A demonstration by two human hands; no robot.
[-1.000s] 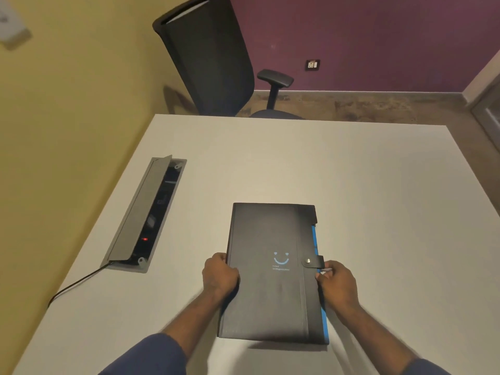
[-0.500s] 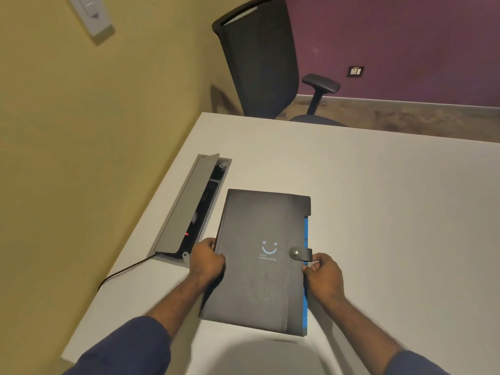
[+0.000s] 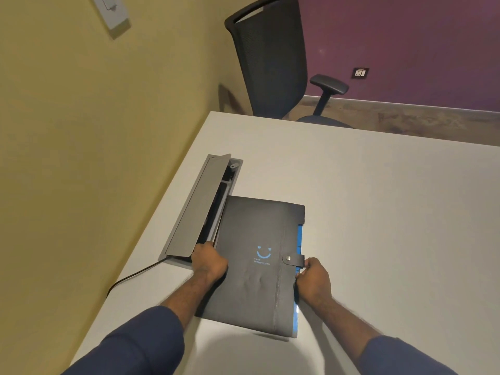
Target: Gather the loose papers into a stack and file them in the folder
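We find the black folder (image 3: 257, 263) lying snapped shut on the surface (image 3: 378, 212), left hand (image 3: 209, 262) gripping its spine edge, right hand (image 3: 313, 282) pinching beside the strap (image 3: 293, 259). We advise setting it down flat, clear of the open cable box (image 3: 200, 209).

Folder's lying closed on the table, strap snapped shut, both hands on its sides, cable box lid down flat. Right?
Not quite. The head view shows the cable box lid propped open, not flat. The rest holds: the folder lies closed on the table, strap snapped, left hand and right hand on its sides.
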